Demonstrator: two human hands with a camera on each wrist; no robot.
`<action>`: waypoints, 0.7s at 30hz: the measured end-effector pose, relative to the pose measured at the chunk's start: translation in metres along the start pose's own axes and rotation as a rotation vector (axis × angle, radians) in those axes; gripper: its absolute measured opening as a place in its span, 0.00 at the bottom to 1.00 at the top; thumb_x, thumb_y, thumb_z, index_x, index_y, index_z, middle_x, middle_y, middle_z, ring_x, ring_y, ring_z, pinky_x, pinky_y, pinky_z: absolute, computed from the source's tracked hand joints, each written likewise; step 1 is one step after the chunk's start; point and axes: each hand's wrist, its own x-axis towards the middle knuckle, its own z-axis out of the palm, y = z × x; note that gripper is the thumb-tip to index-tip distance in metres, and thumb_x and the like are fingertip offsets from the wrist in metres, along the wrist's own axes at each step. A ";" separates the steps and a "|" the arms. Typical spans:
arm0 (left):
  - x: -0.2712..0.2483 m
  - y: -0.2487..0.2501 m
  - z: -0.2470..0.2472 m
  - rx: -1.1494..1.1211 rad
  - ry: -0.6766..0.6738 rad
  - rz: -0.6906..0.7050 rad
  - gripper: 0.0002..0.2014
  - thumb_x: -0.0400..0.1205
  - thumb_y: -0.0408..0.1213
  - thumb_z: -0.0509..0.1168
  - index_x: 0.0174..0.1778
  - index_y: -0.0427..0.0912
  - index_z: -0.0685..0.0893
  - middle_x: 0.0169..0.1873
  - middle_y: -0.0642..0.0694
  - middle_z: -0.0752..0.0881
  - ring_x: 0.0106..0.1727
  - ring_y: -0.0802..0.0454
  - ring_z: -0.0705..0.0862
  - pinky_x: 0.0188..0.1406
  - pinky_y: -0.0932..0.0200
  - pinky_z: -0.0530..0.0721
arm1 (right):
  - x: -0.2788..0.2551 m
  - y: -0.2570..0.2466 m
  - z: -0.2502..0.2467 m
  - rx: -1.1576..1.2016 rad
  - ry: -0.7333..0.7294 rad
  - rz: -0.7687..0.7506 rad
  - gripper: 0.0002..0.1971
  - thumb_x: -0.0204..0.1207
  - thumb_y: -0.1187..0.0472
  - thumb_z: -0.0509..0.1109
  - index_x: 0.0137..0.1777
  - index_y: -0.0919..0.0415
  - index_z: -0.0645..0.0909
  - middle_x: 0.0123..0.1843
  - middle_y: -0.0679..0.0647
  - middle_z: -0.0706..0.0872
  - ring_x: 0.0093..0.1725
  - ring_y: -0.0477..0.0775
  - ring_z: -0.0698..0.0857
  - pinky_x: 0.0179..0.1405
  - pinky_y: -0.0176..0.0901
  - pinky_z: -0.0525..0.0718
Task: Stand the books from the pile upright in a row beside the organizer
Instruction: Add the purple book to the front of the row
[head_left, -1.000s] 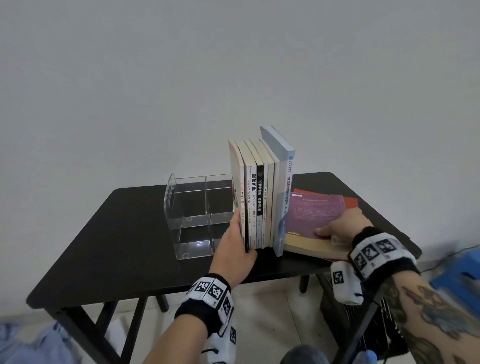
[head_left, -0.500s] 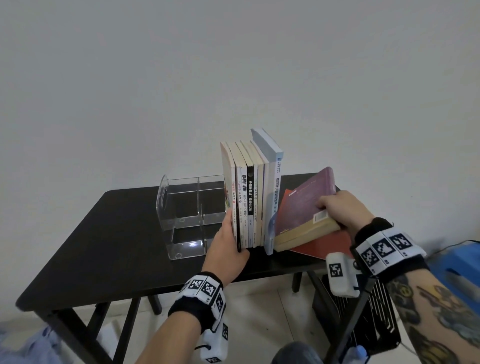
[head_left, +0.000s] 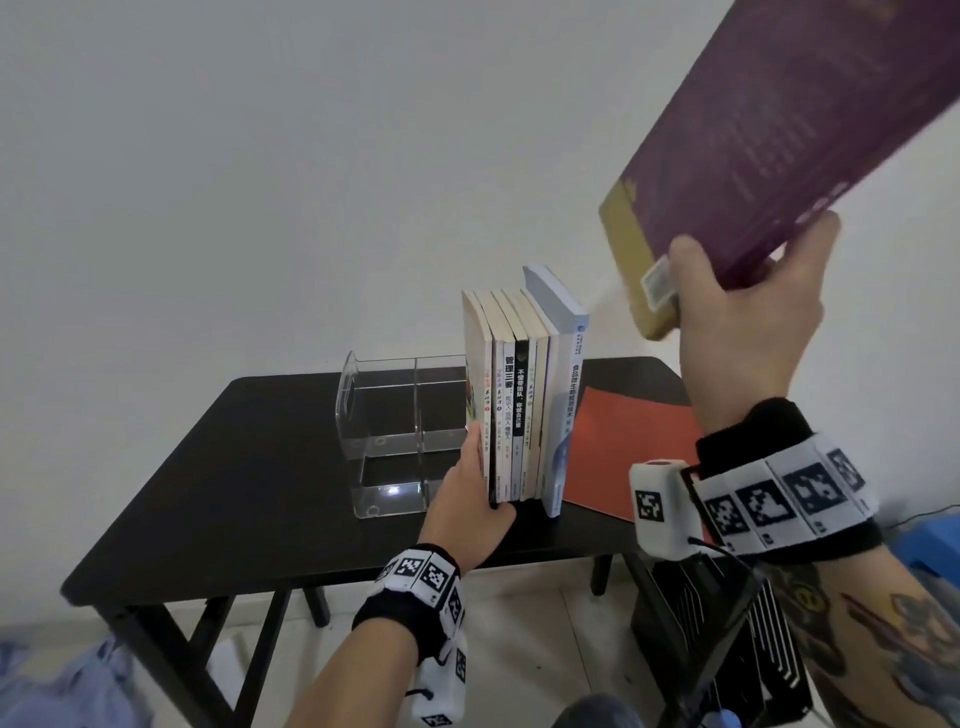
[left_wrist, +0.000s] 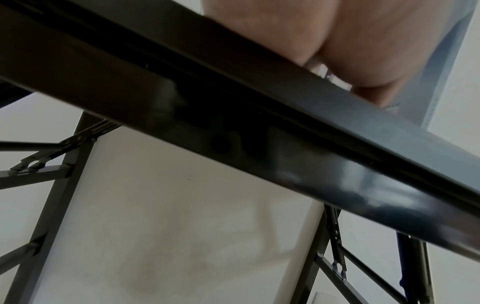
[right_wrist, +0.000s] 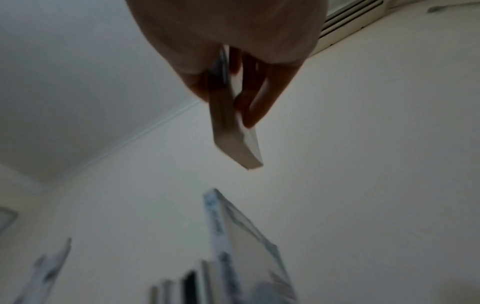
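Several books (head_left: 524, 395) stand upright in a row on the black table (head_left: 249, 467), right beside the clear plastic organizer (head_left: 395, 415). My left hand (head_left: 467, 499) rests flat against the leftmost book's cover, thumb at the spines. High at the upper right my right hand (head_left: 748, 306) grips a thick purple book (head_left: 789, 130) by its lower edge, tilted in the air above the table. One red book (head_left: 628, 441) lies flat to the right of the row. The right wrist view shows the held book (right_wrist: 233, 127) edge-on above the blurred row (right_wrist: 233, 257).
A black crate-like rack (head_left: 727, 649) stands on the floor under the table's right end. Blue cloth (head_left: 62, 686) lies on the floor at lower left, and a blue object (head_left: 930, 545) sits at the far right. The table's front edge (left_wrist: 259, 123) crosses the left wrist view.
My right hand has lifted the purple book off the red one and swung it high up to the right. The left hand has stayed against the row.
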 end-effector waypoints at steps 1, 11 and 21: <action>0.000 -0.001 0.000 0.004 0.000 0.003 0.48 0.75 0.30 0.71 0.85 0.61 0.51 0.69 0.58 0.82 0.71 0.58 0.80 0.67 0.53 0.85 | -0.002 -0.004 0.004 0.053 -0.047 0.043 0.13 0.67 0.60 0.76 0.49 0.58 0.78 0.31 0.44 0.90 0.31 0.49 0.90 0.39 0.48 0.90; 0.002 -0.008 0.004 0.016 -0.001 -0.030 0.46 0.72 0.37 0.70 0.83 0.62 0.53 0.58 0.58 0.87 0.58 0.59 0.87 0.58 0.56 0.87 | -0.071 -0.006 0.037 -0.116 -0.406 -0.056 0.08 0.77 0.42 0.68 0.46 0.43 0.83 0.54 0.51 0.89 0.62 0.55 0.84 0.69 0.54 0.78; 0.021 -0.026 0.010 -0.046 -0.042 -0.088 0.37 0.84 0.57 0.60 0.85 0.43 0.59 0.55 0.66 0.86 0.57 0.69 0.85 0.66 0.55 0.82 | -0.126 0.089 0.068 -0.264 -0.848 0.152 0.19 0.71 0.40 0.64 0.58 0.42 0.85 0.50 0.38 0.88 0.45 0.20 0.79 0.49 0.17 0.77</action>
